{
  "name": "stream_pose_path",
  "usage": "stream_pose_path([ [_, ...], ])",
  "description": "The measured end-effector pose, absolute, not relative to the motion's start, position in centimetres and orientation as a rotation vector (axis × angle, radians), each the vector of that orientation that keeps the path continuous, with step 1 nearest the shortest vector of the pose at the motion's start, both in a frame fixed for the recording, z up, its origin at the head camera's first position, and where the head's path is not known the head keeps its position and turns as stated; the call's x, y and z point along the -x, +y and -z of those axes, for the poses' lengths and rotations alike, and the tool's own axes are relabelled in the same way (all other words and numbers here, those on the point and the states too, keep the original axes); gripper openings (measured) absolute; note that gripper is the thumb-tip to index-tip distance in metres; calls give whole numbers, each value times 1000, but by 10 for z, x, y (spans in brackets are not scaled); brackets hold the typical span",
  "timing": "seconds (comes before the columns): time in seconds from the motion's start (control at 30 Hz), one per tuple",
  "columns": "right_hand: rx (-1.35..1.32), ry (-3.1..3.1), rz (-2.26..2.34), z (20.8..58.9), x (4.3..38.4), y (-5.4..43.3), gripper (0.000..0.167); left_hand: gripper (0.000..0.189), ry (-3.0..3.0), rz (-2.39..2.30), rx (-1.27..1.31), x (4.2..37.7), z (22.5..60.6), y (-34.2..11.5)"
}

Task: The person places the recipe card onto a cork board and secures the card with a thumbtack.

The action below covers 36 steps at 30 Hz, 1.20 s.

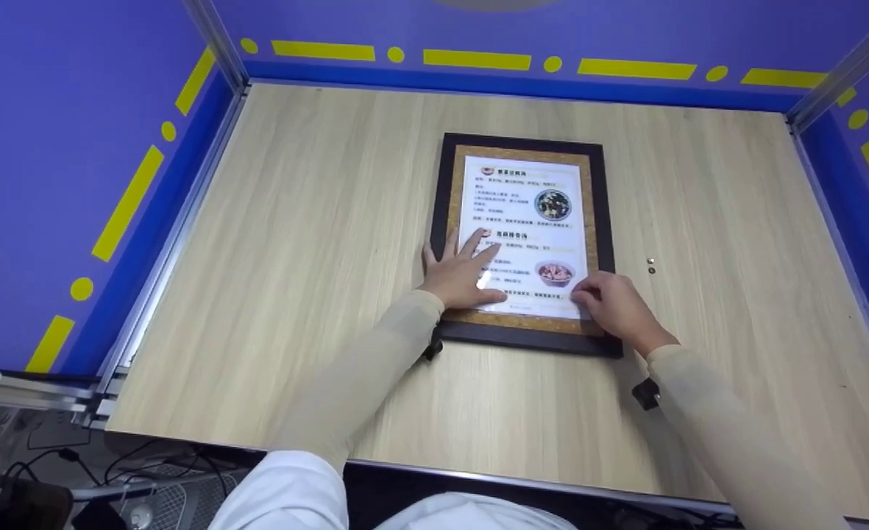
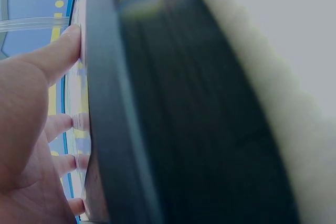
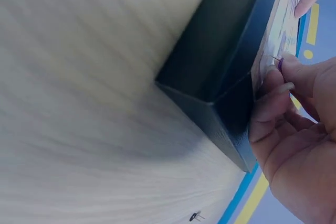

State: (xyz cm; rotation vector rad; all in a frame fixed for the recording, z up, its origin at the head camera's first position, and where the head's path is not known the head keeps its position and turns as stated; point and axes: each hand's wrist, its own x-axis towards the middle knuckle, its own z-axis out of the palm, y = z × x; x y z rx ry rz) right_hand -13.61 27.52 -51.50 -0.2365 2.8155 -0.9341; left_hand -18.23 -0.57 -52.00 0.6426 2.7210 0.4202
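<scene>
With the left hand (image 1: pixel 463 278) spread nearly flat in the head view, resting straight-fingered on the lower left part of a printed sheet (image 1: pixel 526 221), gripping nothing. With the right hand (image 1: pixel 620 303) curled over the sheet's lower right corner, thumb against forefinger; impossible to tell from here the thing between them. Beneath the sheet, a cork board (image 1: pixel 588 206), bare in a margin all round, set within a black frame (image 1: pixel 524 140). Lying slightly turned on the wooden table (image 1: pixel 331 258). Near the frame's right side, two small brass-coloured pieces (image 1: pixel 651 270), close together. Behind the table, a blue panel (image 1: pixel 478 26) with yellow dashes and dots.

In the left wrist view, a close, blurred look along the dark outer side of the frame. Beyond it, thumb and fingertips of the left hand, set well apart along the sheet. At the top edge, part of the right hand.

In the right wrist view, pinching a thin pin (image 3: pixel 280 65) with a dark purple head between thumb and forefinger, just beside the frame's corner. Cannot tell how far into the sheet. Low down on the table, a small dark-headed piece (image 3: pixel 195 216).
</scene>
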Motion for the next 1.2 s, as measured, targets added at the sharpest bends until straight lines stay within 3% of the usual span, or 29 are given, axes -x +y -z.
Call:
stream_pose_path([
  [1.2,207,2812,930,518,139,278,14,91,2728,-432,-616,183,522,-6],
])
